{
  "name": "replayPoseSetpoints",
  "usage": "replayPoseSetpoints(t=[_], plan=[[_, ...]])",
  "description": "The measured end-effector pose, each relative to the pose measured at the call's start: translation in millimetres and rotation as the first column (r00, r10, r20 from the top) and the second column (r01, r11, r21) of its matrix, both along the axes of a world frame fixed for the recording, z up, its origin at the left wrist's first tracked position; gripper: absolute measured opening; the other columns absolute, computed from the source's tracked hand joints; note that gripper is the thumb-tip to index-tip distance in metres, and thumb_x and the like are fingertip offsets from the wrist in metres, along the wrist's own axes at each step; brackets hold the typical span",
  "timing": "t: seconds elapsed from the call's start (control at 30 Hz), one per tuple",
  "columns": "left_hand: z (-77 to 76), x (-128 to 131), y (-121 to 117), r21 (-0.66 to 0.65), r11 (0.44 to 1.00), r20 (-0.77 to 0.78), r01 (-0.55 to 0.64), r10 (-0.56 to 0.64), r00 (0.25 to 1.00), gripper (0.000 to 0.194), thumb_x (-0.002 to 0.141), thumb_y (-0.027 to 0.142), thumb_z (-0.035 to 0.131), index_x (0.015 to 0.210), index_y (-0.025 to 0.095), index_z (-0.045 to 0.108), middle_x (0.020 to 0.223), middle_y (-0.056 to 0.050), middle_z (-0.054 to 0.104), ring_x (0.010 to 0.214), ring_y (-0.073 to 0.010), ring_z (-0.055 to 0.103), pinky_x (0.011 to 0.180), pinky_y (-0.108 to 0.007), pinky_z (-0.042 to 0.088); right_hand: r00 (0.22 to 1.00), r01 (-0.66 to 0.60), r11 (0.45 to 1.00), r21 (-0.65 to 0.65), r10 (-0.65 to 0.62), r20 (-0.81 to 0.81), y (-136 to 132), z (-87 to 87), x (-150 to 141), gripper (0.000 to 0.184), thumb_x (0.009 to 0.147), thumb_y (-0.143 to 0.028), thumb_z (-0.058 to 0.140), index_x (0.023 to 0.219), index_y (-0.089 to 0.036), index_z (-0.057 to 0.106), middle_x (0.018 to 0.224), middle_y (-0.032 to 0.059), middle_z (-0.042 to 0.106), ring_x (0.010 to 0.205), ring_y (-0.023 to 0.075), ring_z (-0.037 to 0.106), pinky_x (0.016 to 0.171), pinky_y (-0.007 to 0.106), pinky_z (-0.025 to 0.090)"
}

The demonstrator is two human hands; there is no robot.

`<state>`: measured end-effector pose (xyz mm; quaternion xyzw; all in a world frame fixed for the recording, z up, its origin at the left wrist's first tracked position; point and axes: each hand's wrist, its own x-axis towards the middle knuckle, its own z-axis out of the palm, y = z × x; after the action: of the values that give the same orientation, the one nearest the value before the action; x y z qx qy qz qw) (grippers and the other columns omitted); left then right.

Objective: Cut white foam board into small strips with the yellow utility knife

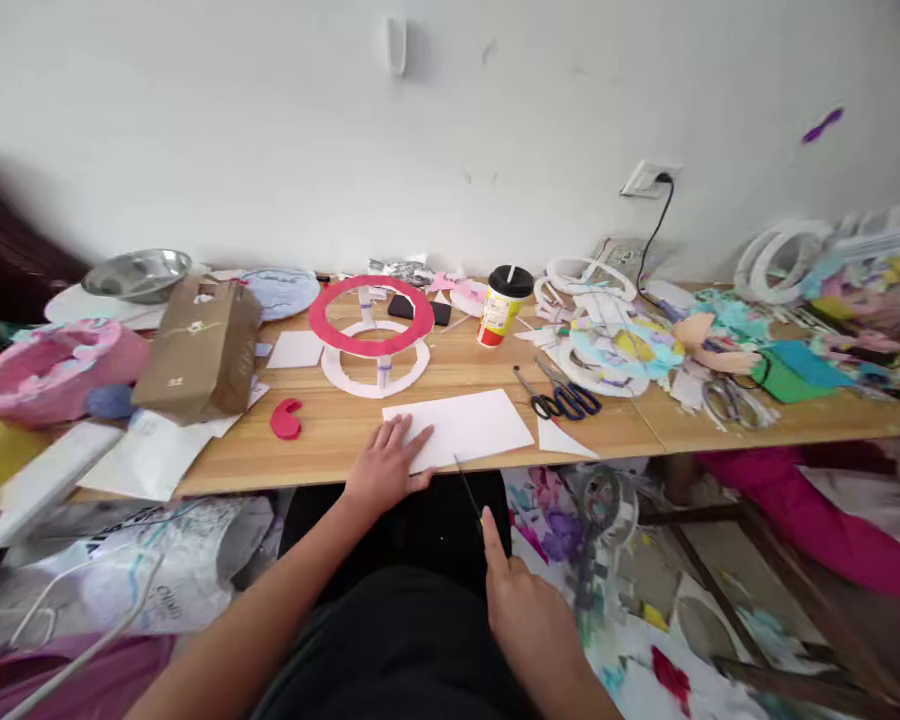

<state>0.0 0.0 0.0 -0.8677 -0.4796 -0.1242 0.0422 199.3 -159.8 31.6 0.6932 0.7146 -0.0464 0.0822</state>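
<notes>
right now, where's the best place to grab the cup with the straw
I'd grip the middle of the cup, below its black lid, coming from the near left: it stands upright, its wall is round, bare table shows on that side, and the straw makes a top grip awkward.

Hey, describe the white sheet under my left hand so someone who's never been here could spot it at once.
Find the wooden table against the wall and go to the middle of its near edge. There, a left hand rests on the white sheet. It is long and four-sided, unlike the smaller white triangle just to its right.
</notes>
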Motion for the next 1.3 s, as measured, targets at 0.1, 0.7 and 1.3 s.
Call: replayPoseSetpoints(t=[0.1,0.7,1.3], plan=[[0.5,0.7,0.7,0.000,1.000,0.009,-0.001,0.001,1.000,0.063,0.089,0.058,0.049,0.145,0.029,0.044,0.146,-0.014,0.047,0.135,-0.0333,0.042,0.110,-0.045,0.034,1.000,0.003,1.000,0.005,-0.003,0.019,-3.4,6.9,-1.8,0.069,0.087,-0.004,0.042,0.153,-0.019,0.028,0.071,0.0066,0.070,0.055,0.0208,0.069,0.048,0.023,0.049],[45.0,13.1,-25.3,-0.175,0.981,0.103,-0.088,0.107,0.989,0.052,0.098,0.046,0.037,0.143,0.022,0.046,0.151,-0.013,0.041,0.125,-0.0327,0.054,0.099,-0.048,0.048,0.765,0.233,0.969,0.076,-0.134,-0.630,-8.9,-1.9,41.0,0.055,0.101,-0.039,0.032,0.151,-0.019,0.032,0.118,0.0135,0.070,0.095,0.0248,0.073,0.074,0.034,0.061],[4.1,-21.3,-89.5,-0.368,0.922,0.628,0.117,0.153,0.763,0.031,0.091,0.035,0.058,0.122,0.026,0.059,0.151,-0.011,0.039,0.139,-0.0294,0.039,0.112,-0.052,0.037,-0.202,0.518,0.774,-0.364,-0.303,-0.931,70.9,-15.8,-19.7,0.055,0.077,-0.053,0.069,0.121,-0.024,0.051,0.108,0.0035,0.064,0.045,0.0047,0.055,0.041,0.020,0.046]])
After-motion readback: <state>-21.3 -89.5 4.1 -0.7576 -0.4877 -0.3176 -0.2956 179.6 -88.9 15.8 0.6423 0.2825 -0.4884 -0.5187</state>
